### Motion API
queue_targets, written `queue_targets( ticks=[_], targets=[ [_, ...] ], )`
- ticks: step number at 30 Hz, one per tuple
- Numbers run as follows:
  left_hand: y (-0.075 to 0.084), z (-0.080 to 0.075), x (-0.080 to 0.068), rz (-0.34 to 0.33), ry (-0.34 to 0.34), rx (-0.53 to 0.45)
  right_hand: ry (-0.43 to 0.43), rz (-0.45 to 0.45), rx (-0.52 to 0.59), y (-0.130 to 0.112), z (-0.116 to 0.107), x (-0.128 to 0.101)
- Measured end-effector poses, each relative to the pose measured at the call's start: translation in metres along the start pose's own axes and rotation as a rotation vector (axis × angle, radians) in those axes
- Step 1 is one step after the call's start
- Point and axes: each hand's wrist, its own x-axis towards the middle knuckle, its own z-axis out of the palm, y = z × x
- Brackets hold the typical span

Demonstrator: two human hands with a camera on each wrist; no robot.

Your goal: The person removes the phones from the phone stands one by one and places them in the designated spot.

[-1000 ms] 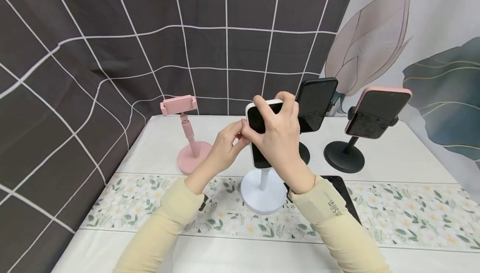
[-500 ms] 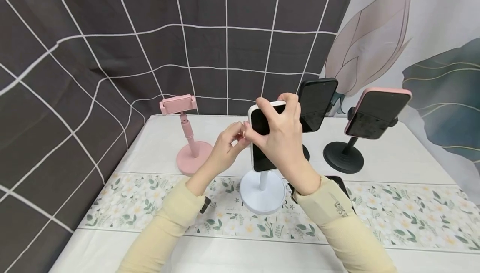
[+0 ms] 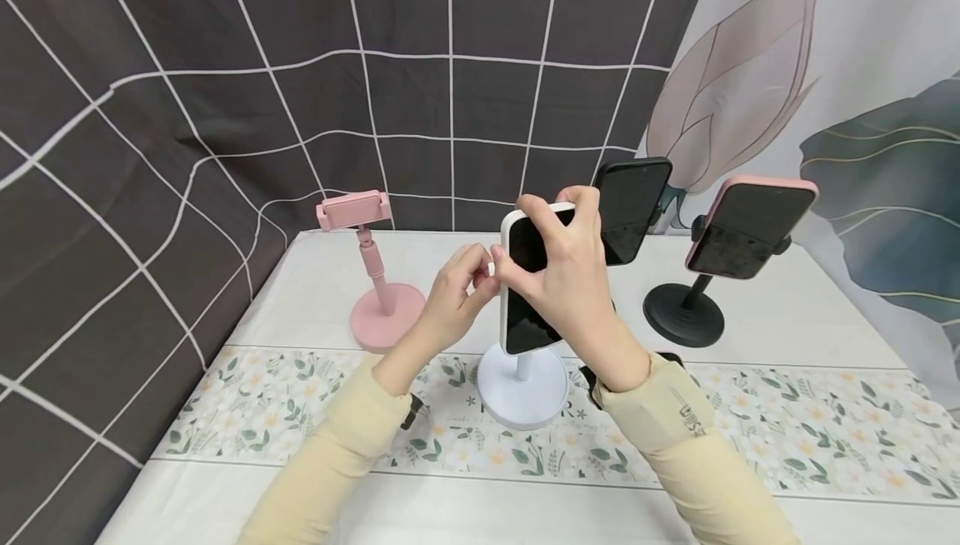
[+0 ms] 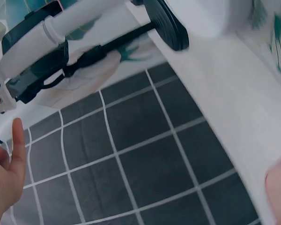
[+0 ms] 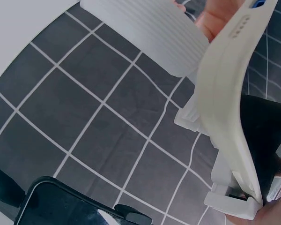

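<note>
A phone in a white case (image 3: pixel 525 312) stands upright in the clamp of a white stand (image 3: pixel 522 387) at the table's middle. My right hand (image 3: pixel 551 232) grips the phone from the front, with fingers over its top edge and thumb at its left side. My left hand (image 3: pixel 480 272) pinches the clamp's left end beside the phone. The right wrist view shows the white case's edge (image 5: pixel 234 93), the clamp (image 5: pixel 225 199) and the stand's round base (image 5: pixel 145 33) from below. In the left wrist view the white pole (image 4: pixel 70 23) runs across the top, with part of my palm (image 4: pixel 4 187) at the left.
A pink stand (image 3: pixel 354 210) with nothing in its clamp stands to the left. Behind on the right are a black phone (image 3: pixel 630 207) and a pink-cased phone (image 3: pixel 750 224) on black stands (image 3: pixel 682 320). A dark phone (image 3: pixel 669 357) lies flat behind my right wrist. A checked dark cloth hangs behind.
Both hands keep their hold. The white-cased phone has shifted slightly to the right and its tilt has changed a little.
</note>
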Motion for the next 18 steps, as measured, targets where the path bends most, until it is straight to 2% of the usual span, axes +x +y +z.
queue_targets(
  ticks=[8,13,18],
  targets=[
    [0.0008,-0.0039,0.0005,0.207,0.063,0.313,-0.005,-0.019,0.014,0.0019,-0.0003,-0.0014],
    [0.0011,-0.0025,0.0014,0.304,0.104,0.434,-0.009,-0.038,0.027,0.003,-0.001,-0.0024],
    [0.0024,-0.0003,0.0031,0.365,0.147,0.503,-0.009,-0.039,0.04,0.0044,-0.0011,-0.0026]
  ],
)
